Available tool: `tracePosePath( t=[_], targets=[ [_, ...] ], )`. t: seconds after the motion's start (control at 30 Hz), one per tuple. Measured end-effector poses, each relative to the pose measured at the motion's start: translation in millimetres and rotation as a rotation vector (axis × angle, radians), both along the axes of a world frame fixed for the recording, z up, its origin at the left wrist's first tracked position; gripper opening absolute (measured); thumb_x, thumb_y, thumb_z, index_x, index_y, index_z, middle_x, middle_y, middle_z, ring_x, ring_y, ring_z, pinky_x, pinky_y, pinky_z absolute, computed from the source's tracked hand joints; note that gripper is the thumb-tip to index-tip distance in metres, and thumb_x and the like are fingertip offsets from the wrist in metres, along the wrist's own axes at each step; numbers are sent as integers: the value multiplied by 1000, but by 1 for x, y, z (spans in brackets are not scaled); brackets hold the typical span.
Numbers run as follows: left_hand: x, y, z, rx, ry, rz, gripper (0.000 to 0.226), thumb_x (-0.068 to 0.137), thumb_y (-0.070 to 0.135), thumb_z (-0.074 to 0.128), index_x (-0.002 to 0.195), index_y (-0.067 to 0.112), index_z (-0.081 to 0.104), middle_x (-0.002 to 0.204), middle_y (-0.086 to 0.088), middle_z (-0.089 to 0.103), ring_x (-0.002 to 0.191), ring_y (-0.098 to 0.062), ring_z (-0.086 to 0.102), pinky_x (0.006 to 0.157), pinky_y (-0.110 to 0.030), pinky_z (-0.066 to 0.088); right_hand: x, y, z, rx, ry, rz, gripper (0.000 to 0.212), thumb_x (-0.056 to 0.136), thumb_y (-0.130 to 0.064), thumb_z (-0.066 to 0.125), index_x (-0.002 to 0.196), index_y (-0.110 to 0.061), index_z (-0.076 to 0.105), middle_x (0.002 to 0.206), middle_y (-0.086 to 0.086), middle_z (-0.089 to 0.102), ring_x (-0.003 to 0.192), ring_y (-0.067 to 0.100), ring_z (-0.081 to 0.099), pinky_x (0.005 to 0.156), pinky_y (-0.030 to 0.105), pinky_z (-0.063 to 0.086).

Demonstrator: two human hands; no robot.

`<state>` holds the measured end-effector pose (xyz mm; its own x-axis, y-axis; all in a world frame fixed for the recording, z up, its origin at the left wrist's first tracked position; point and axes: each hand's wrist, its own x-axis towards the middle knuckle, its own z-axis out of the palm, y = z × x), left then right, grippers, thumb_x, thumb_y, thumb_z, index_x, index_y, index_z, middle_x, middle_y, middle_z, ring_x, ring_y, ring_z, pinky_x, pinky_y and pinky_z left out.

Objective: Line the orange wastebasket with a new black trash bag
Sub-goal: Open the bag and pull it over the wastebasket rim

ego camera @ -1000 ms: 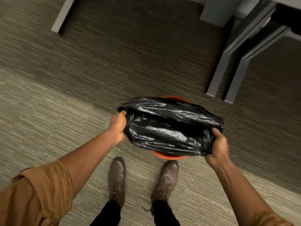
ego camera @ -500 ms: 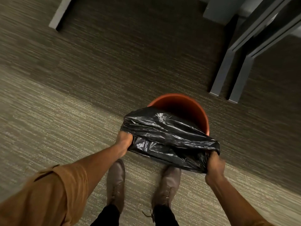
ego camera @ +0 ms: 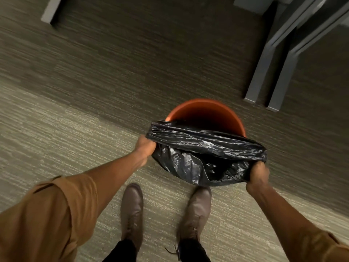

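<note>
While the left hand and right hand each clench the black trash bag stretched over the orange wastebasket's near rim, uneven pulling may tear it or tip the basket.

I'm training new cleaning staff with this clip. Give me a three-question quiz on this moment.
1. True or false: the black trash bag already covers the whole rim of the orange wastebasket.
2. Which hand grips the bag's edge: (a) left only, (b) right only, (c) both?
3. Fill in: the wastebasket stands on ____ floor, near grey furniture legs.

Key
1. False: the far rim is bare.
2. (c): the left hand and the right hand each clutch an end.
3. Carpeted.
</note>
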<state>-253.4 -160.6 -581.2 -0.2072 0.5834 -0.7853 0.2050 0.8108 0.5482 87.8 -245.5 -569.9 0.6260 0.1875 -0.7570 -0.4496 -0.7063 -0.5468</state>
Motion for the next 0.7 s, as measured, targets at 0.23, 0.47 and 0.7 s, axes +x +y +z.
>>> tracePosePath(
  t=[0.23,0.47,0.7],
  targets=[
    [-12,37,-1,-111,82,-9,21,100,21,76,97,0,76,97,-14,80,84,-26,72,66,-33,56,49,22,-27,-41,171,160,47,77,-37,82,118,-14,76,111,4,79,92,26,77,74,36,60],
    [-12,71,20,1,171,-156,10,92,1,79,90,8,73,95,-9,74,79,-15,66,64,-24,56,79,60,-12,-258,-8,462,20,78,-12,87,81,-9,67,70,5,55,50,14,36,41,27,28],
    [-2,89,27,-79,166,-42,12,87,-3,86,84,2,75,92,-14,79,66,-19,73,44,-21,59,81,92,-14,-233,201,426,15,101,5,64,88,-3,65,64,8,67,41,10,56,28,15,39]
  ],
)
